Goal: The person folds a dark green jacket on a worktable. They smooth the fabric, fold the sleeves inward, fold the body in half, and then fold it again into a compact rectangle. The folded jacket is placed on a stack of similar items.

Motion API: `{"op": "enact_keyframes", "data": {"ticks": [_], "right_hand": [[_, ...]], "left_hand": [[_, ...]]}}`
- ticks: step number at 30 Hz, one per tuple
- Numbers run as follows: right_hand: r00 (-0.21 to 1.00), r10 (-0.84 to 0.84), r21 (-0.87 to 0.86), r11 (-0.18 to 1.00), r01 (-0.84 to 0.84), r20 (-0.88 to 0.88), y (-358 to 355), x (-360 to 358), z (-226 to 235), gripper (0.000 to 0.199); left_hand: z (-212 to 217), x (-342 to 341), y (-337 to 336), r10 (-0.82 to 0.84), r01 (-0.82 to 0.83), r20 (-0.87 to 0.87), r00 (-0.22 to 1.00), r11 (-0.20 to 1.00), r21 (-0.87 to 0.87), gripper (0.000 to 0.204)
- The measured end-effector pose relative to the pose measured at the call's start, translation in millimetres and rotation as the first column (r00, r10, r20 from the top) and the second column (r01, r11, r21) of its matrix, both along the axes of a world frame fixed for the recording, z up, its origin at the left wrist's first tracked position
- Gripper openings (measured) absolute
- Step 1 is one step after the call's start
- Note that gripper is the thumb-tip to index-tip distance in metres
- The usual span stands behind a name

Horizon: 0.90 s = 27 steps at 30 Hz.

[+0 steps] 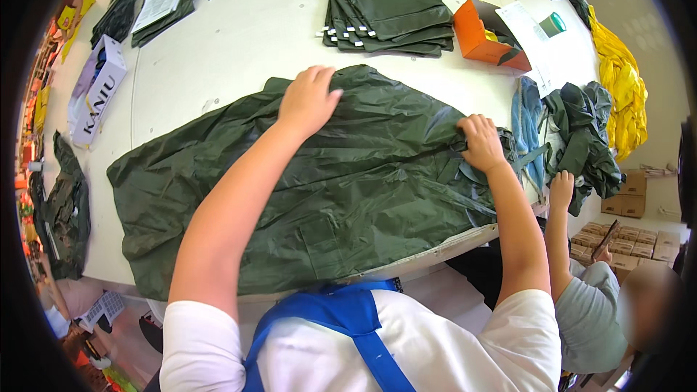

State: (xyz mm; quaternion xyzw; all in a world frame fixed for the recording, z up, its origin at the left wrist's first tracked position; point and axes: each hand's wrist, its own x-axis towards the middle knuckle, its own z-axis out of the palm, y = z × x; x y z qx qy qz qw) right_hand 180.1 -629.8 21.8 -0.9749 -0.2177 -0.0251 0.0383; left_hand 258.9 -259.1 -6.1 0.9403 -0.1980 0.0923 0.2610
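Observation:
A wrinkled, shiny dark green raincoat (pixel 363 181) is spread across the white table in front of me, with a patch pocket near its close edge. My left hand (pixel 310 101) rests on the coat's far side, fingers stretched out and thumb apart. At the coat's right end, my right hand (pixel 483 143) has its fingers curled over the bunched fabric and grips it. Part of the cloth under that hand is hidden.
Beyond the coat lie stacked folded green garments (pixel 385 7) and an orange box (pixel 485 35). A white box (pixel 98 91) stands left. Crumpled green clothing (pixel 581 131) and yellow fabric (pixel 619 87) are at right, where a co-worker's hand (pixel 561 190) touches the table edge.

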Motion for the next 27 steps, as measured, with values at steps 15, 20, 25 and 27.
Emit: {"op": "enact_keyframes", "data": {"ticks": [15,20,25,27], "right_hand": [[0.986,-0.065,0.304,0.946,0.110,-0.153,130,75,4,0.047],[0.978,-0.208,0.024,0.978,0.208,-0.016,182,92,-95,0.055],[0.978,-0.205,-0.050,0.977,0.206,0.023,196,96,-110,0.055],[0.980,-0.198,-0.067,0.978,0.200,0.032,191,97,-114,0.055]], "left_hand": [[-3,-13,-2,-0.058,0.062,0.093,0.994,0.997,-0.044,0.050],[12,-135,172,0.726,-0.687,0.158,0.669,0.686,-0.241,0.058],[-54,-193,249,0.516,-0.893,-0.730,0.449,0.272,-0.358,0.024],[-41,-180,252,0.494,-0.829,-0.702,0.512,0.071,-0.555,0.015]]}}
